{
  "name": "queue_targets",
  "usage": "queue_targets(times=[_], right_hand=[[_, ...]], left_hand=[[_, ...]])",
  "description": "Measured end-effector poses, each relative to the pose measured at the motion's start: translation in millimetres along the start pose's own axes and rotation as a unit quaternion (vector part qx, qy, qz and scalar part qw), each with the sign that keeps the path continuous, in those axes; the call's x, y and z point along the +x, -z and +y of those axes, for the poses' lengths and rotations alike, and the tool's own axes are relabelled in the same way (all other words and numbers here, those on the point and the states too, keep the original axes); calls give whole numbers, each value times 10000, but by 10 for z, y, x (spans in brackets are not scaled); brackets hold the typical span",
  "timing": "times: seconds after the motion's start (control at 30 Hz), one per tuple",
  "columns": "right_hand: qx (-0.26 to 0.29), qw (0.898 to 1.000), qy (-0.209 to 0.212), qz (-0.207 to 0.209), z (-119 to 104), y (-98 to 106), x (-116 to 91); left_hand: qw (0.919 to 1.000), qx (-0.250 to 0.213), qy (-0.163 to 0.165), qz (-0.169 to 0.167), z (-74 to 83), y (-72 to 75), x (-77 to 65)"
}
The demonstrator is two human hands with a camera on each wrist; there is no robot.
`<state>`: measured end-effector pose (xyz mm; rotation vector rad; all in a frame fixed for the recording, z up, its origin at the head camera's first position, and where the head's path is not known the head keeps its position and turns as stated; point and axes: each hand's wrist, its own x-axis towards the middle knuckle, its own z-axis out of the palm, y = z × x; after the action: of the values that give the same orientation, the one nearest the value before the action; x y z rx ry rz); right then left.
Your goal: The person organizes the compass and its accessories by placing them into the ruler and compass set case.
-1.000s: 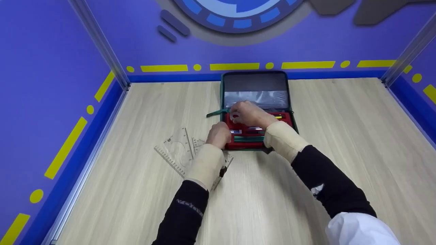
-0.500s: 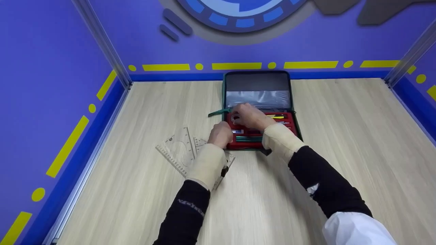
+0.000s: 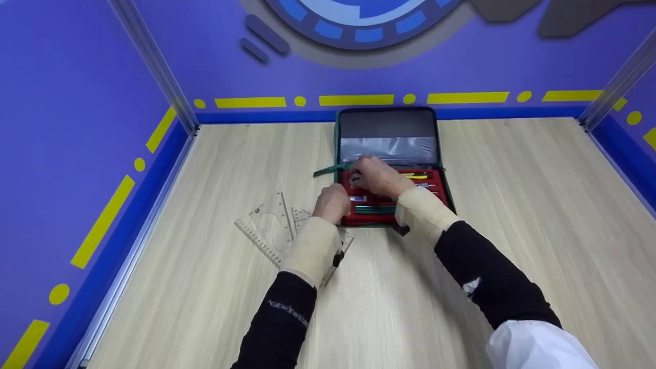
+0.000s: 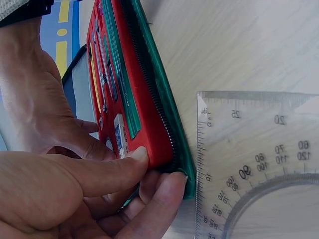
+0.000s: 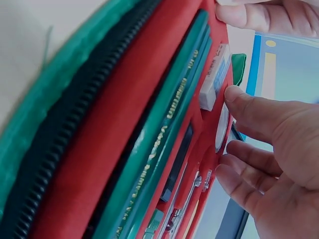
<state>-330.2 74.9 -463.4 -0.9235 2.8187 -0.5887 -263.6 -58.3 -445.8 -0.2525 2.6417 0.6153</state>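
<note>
Left hand [image 3: 332,202] pinches the near-left corner of the red tray [image 4: 157,137] — thumb on the tray's red face, fingers curled below by the green edge of the case [image 3: 388,124]. Right hand [image 3: 376,174] is just beyond it and to its right, over the tray: thumb and fingers spread apart, thumb tip at the tray face. A pale round piece [image 5: 222,128] sits in the tray between that thumb and the fingers; can't tell if the fingers bear on it.

Case lies open ahead of the person, lid beyond both hands, tray half under them. Small white block [image 5: 213,82] is in its slot between the two hands. Green pencils [image 5: 149,164] with gold lettering lie in the tray, just right of the left hand and on the near side of the right. Yellow item [image 3: 416,176] in the tray, right of the right hand. Green strap [image 3: 328,170] sticks out left of the right hand. Clear set squares [image 3: 260,219] lie on the tabletop [image 3: 400,307] left of the left hand — overlapping, partly hidden by its forearm.
</note>
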Motion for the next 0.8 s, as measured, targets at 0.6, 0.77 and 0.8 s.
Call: queue_targets(times=[0.6, 0.77, 0.8], right_hand=[[-380, 9990, -42, -242, -24, 5, -20], [-129, 9997, 64, -184, -8, 42, -47], [-61, 9998, 106, -169, -2, 51, -57]], left_hand=[[9998, -210, 19, 64, 0, -13, -20], [9996, -264, 79, 103, 5, -15, -22], [9996, -254, 98, 123, 5, -15, -23]])
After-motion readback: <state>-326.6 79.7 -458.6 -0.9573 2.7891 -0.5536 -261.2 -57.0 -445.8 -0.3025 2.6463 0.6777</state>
